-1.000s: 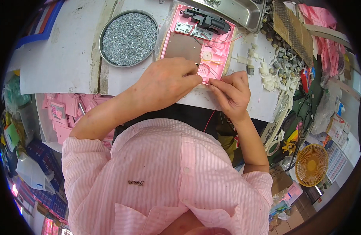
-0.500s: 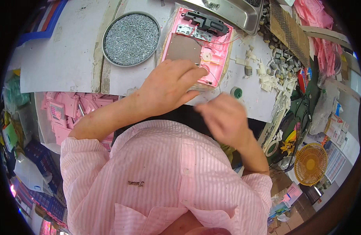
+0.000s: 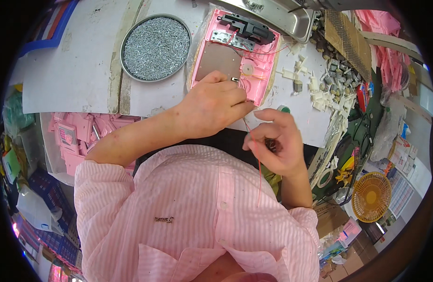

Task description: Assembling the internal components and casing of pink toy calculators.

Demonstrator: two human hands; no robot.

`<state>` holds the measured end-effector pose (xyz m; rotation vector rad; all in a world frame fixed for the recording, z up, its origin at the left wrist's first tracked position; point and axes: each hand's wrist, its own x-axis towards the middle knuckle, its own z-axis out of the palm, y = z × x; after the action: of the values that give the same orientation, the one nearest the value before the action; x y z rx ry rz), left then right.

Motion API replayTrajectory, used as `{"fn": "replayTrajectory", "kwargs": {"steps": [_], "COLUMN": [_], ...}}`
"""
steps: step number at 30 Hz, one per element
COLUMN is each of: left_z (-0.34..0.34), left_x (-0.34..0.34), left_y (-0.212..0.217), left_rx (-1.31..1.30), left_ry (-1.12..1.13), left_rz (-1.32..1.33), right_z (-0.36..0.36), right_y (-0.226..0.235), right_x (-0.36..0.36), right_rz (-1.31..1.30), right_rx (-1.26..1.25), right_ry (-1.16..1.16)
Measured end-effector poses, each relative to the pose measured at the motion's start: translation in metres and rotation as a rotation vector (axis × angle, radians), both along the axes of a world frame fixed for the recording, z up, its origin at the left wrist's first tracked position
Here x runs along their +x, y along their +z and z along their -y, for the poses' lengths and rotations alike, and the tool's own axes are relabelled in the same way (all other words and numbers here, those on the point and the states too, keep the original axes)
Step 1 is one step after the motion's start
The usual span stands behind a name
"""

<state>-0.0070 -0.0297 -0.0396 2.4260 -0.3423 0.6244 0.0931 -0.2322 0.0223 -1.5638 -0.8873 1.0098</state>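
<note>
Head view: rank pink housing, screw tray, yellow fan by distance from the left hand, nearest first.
1. Pink housing: under the left hand, whose fingers rest on its near edge.
2. Screw tray: on the bench beyond the hand, to its left and clear of it.
3. Yellow fan: low at the far right, past the right hand.

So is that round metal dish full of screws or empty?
Full. The round metal dish is heaped with small silvery screws almost up to its rim, hiding the bottom. It sits flat on the table, left of the pink casing.
</note>
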Motion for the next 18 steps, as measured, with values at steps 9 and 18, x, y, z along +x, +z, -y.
{"fn": "replayTrajectory", "kwargs": {"steps": [9, 18], "left_z": [-0.015, -0.044], "left_x": [-0.02, -0.052], "left_y": [0.005, 0.007], "left_rx": [0.001, -0.105], "left_ry": [0.026, 0.44], "left_rz": [-0.001, -0.247], "right_z": [-0.037, -0.069], "right_y": [-0.039, -0.031], "right_x": [0.029, -0.008], "right_rz": [0.959, 1.143], "right_rx": [0.087, 0.049], "right_ry": [0.112, 0.019]}}
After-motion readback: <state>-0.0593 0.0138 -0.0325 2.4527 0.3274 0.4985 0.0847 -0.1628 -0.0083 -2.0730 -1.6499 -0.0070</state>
